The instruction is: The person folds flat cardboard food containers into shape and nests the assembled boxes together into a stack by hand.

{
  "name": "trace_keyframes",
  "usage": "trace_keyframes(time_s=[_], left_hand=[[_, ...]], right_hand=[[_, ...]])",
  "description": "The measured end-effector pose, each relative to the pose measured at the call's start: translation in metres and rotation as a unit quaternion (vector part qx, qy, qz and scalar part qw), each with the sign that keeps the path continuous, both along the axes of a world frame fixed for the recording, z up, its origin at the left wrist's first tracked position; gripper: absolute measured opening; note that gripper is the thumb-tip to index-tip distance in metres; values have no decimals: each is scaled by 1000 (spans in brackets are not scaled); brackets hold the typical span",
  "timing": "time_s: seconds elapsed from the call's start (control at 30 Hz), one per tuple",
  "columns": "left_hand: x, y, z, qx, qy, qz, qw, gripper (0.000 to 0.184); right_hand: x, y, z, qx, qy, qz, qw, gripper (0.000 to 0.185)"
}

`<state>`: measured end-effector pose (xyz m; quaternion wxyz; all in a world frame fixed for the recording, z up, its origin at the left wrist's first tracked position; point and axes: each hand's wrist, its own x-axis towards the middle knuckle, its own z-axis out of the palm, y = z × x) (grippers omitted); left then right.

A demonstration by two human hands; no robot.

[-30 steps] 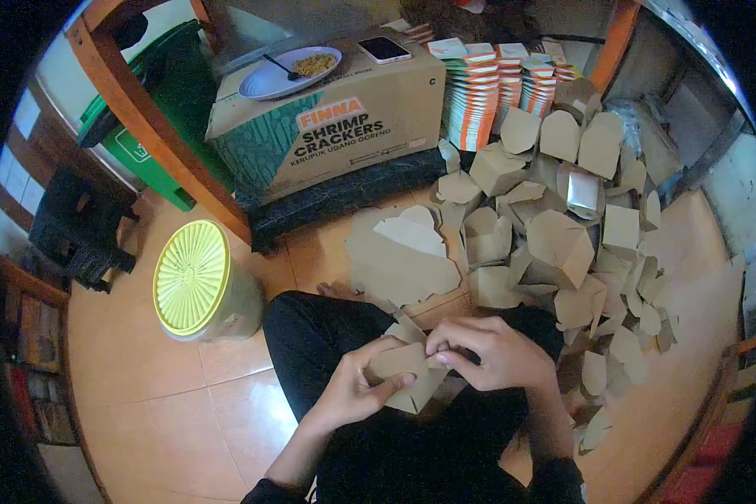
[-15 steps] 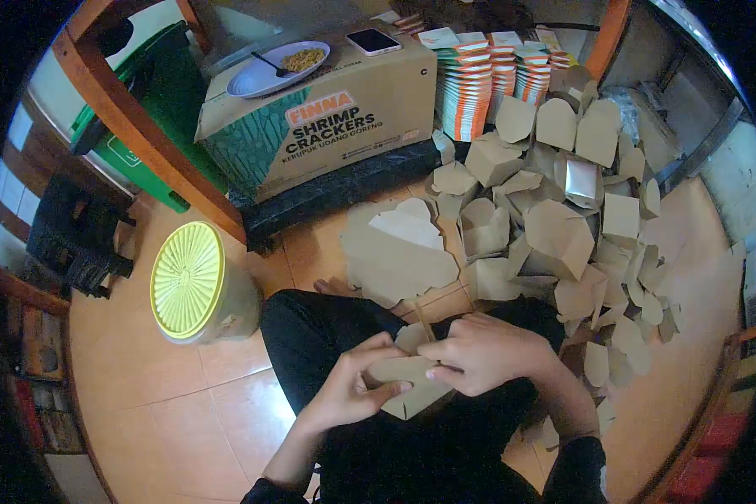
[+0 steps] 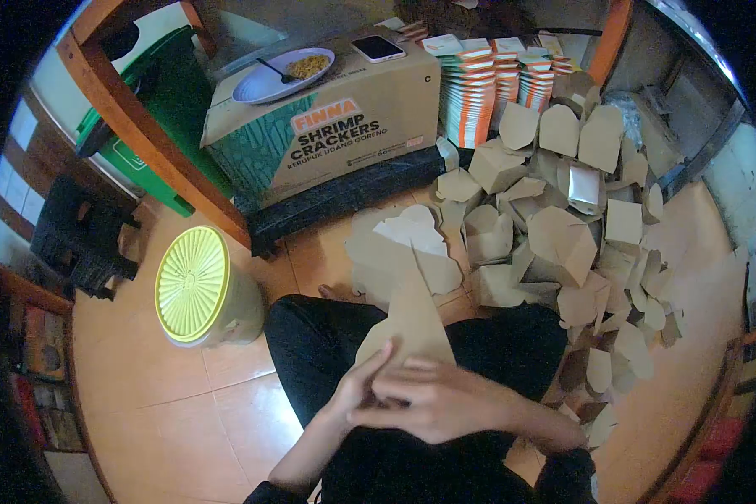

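A brown cardboard piece (image 3: 413,315) rises from my lap, its long side pointing away from me. At its lower left edge is my left hand (image 3: 357,391), with the thumb up along the card and the fingers hidden behind my other hand. My right hand (image 3: 428,399) lies across the card's near end, blurred, its fingers reaching left over my left hand. Whether it grips the card cannot be made out. Flat cardboard sheets (image 3: 370,256) lie on the floor just beyond the card.
Folded brown boxes (image 3: 560,244) are heaped at the right, with white-and-orange stacks (image 3: 467,105) behind. A large carton (image 3: 328,126) carries a plate (image 3: 256,86) and a phone (image 3: 379,48). A yellow-lidded tub (image 3: 191,284) stands left, near a black stool (image 3: 80,235).
The small partly folded box between my hands now shows as a longer, more upright card. My right hand has moved left and down, across my left hand.
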<state>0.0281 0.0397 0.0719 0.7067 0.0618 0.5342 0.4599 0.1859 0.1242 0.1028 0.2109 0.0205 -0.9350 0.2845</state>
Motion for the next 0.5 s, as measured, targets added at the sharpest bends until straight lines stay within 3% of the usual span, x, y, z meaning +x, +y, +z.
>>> trace_keyframes(time_s=[0.03,0.07,0.13,0.33,0.43,0.5], left_hand=[[-1,-10,-17,52,-14,8,999,60],[-1,-15,-27,104,-28,17,994,60],[7,-12,-6,142,-39,27,989,61],[10,-19,-8,211,37,1,977,63],[11,-19,-5,211,75,-6,975,60],[11,-15,-4,214,99,-6,972,58]], right_hand=[[2,7,3,-32,24,-26,999,40],[4,15,2,-42,40,-123,991,41],[5,31,-3,-63,72,-312,945,42],[2,35,-7,-193,139,-267,934,38],[7,27,-16,-261,102,-261,924,25],[5,24,-22,-220,147,-282,922,21]])
